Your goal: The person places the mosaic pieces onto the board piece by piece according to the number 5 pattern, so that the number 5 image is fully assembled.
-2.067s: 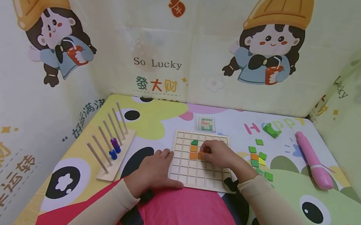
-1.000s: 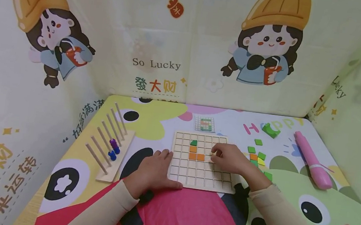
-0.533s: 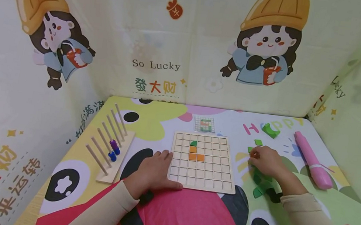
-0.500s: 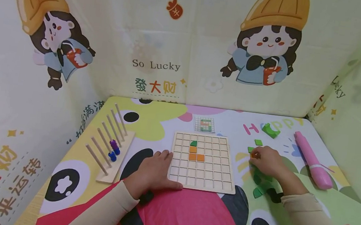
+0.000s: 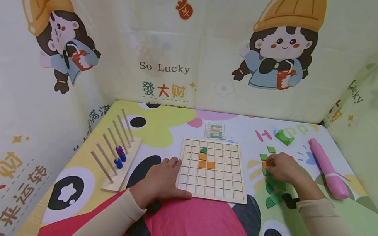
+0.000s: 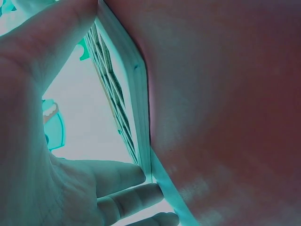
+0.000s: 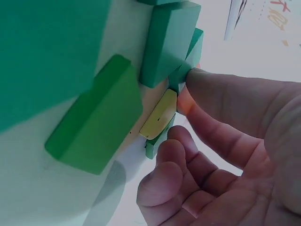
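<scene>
My left hand [image 5: 161,179] lies with fairly straight fingers along the left side of the wooden grid board [image 5: 229,181], thumb by its near edge. In the left wrist view, the fingers [image 6: 122,176] touch the board's side [image 6: 134,94]. On the board sit a green round-cornered tile [image 5: 203,150] and three orange tiles [image 5: 203,157] in an L shape. To the right, my right hand [image 5: 283,167] reaches into the loose tiles, thumb and index finger pinching an orange tile [image 7: 186,102]. Beside the fingertips lie a yellow tile [image 7: 160,115] and several green tiles [image 7: 99,115].
A peg rack [image 5: 120,168] with upright rods and blue and purple pieces stands at left. A small pattern card [image 5: 215,130] lies beyond the board. Farther right are a green curved block [image 5: 284,137] and a pink closed umbrella-like object [image 5: 328,169].
After leaving an orange tile on the board, my right hand has moved right to the loose tiles and shifted slightly there. The left hand stays against the board.
</scene>
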Available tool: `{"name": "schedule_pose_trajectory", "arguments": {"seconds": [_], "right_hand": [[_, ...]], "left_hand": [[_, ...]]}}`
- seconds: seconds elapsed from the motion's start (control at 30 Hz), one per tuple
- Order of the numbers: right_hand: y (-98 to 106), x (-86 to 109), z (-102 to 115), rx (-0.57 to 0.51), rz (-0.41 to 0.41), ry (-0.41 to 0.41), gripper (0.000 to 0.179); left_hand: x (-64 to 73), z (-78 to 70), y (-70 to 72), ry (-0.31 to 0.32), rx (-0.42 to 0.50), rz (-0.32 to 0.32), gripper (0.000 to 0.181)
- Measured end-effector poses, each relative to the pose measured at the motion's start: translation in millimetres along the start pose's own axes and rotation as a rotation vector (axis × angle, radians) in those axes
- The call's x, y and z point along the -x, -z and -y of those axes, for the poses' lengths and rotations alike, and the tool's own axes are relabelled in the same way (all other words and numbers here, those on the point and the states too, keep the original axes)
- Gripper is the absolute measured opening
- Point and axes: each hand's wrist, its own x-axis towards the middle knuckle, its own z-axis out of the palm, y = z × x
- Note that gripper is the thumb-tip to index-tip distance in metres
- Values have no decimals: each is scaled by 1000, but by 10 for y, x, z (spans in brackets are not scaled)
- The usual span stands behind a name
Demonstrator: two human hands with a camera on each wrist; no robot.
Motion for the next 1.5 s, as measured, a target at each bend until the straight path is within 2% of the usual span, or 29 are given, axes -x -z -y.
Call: {"name": "schedule_pose_trajectory", "arguments": {"seconds": [0.3,0.47,0.67,0.8,1.03,1.3,1.5], "right_hand": [[-2,11,71,-31,-40,-65,18],[4,15,97,-57,-71,12,14],[-3,3,167,-129,-64,99,8],[-44,-51,303,-210,-42,106,7],[-132,-181,653,-327,50,129,7],[-232,-341,1006,-296,98,172,5],[-278,-401,1144,-309,135,201,4]], "left_hand": [[-5,5,2,4,2,1,119],[-8,10,5,8,-2,-2,119],[-6,6,10,10,3,0,119],[-1,0,13,10,10,2,119],[9,-6,14,8,18,4,119],[4,-10,12,10,5,6,119],[-15,-19,12,15,4,15,120]]}}
